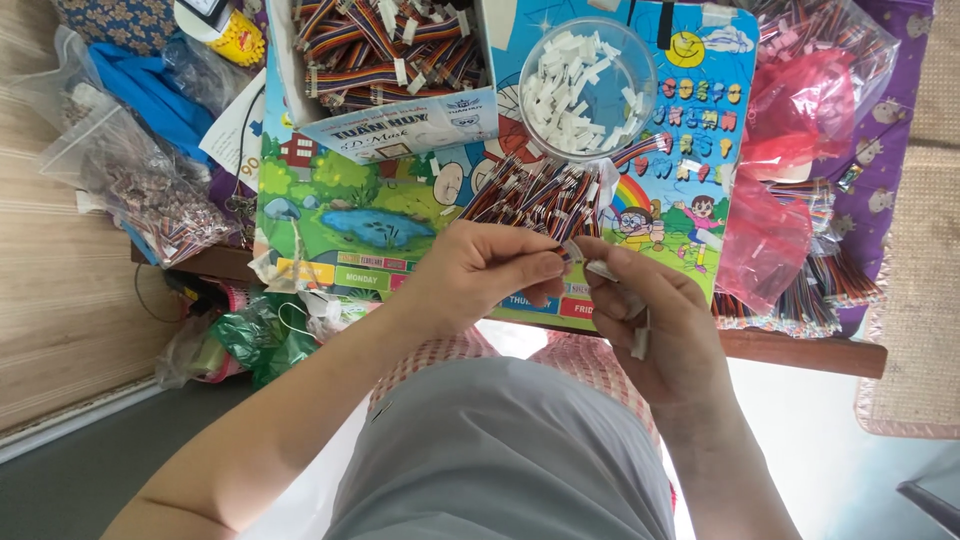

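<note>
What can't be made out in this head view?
- Item pinched between left hand and right hand: too small, fingers cover it.
- Small white plastic connectors in right palm: count hidden by curled fingers.
- Cardboard box of striped ribbon wires: cut off by top edge.
- Clear plastic bag of wire pieces: contents too small.
- Pink plastic bag: contents hidden.
</note>
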